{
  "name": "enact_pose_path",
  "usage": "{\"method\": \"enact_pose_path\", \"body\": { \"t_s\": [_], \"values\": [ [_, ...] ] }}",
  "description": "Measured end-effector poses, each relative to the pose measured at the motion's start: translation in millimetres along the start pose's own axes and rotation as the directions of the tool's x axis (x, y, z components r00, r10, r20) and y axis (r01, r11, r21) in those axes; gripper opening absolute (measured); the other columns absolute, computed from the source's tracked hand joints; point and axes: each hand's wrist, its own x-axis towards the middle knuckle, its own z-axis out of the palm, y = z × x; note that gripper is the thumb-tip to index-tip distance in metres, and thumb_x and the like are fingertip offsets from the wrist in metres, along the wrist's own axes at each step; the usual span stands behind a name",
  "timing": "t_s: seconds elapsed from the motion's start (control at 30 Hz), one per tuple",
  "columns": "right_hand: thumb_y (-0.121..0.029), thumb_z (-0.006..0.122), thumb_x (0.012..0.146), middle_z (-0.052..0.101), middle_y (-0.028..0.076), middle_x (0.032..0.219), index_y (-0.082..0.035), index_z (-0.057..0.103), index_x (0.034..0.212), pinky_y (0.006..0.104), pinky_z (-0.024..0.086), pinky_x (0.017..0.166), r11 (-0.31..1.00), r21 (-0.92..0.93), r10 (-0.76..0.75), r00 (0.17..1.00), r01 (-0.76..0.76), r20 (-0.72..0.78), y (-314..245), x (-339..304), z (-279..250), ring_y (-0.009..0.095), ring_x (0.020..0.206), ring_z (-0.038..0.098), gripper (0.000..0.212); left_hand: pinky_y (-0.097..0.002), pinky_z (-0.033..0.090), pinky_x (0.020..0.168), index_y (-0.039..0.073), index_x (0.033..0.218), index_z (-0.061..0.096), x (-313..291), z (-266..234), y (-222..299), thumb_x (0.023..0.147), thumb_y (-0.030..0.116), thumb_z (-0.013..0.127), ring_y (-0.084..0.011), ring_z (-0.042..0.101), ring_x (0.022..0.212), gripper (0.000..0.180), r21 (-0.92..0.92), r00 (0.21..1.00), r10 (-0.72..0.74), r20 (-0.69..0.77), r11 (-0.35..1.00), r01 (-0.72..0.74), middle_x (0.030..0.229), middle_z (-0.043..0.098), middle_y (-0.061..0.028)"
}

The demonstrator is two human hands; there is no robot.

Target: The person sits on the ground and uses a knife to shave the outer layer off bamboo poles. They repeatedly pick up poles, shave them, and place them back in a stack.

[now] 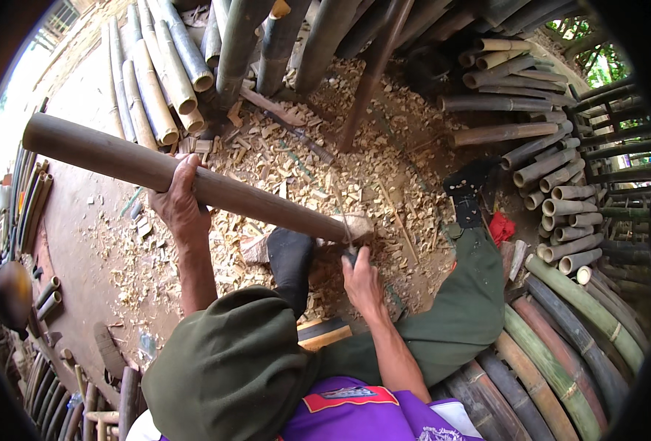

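Observation:
My left hand [178,202] grips a long brown bamboo pole [105,158] near its middle and holds it slanting down to the right. The pole's lower end rests by a small wooden block [355,224] on the ground. My right hand [361,279] is closed on the handle of a blade [346,235], whose thin edge stands against the pole's end. My knees in dark green trousers [230,360] sit below, with a dark-socked foot [290,257] under the pole.
Pale bamboo chips [303,169] cover the earth floor. Cut bamboo sections are stacked at the right [560,198], long green and brown poles lie at the lower right [560,353], and more lean at the top [164,73]. A red cloth [500,226] lies by my right foot.

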Motion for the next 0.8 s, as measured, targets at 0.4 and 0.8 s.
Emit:
{"method": "enact_pose_path", "body": {
  "t_s": [0.4,0.8],
  "values": [
    [-0.034,0.059,0.105,0.071,0.028,0.086,-0.001,0.049,0.116,0.0575,0.052,0.063,0.998,-0.065,-0.008,0.997,0.013,0.076,6.4,2.8,-3.8,0.052,0.079,0.068,0.036,-0.0398,0.058,0.090,0.002,0.130,0.050,1.0,-13.9,8.6,0.088,0.004,0.076,-0.0222,0.068,0.098,0.049,-0.178,0.966,-0.016,0.257,0.982,0.063,0.107,0.066,-0.0124],
    [-0.029,0.061,0.105,0.070,0.028,0.084,-0.003,0.047,0.121,0.0551,0.053,0.057,0.960,0.114,-0.228,0.949,0.256,-0.217,-13.7,-6.2,-13.7,0.049,0.076,0.070,0.033,-0.0371,0.061,0.079,-0.001,0.112,0.062,4.1,-3.9,-4.9,0.083,0.000,0.083,-0.0227,0.072,0.084,0.036,-0.048,0.996,-0.042,-0.083,0.998,0.038,0.092,0.073,-0.0111]
  ]
}}
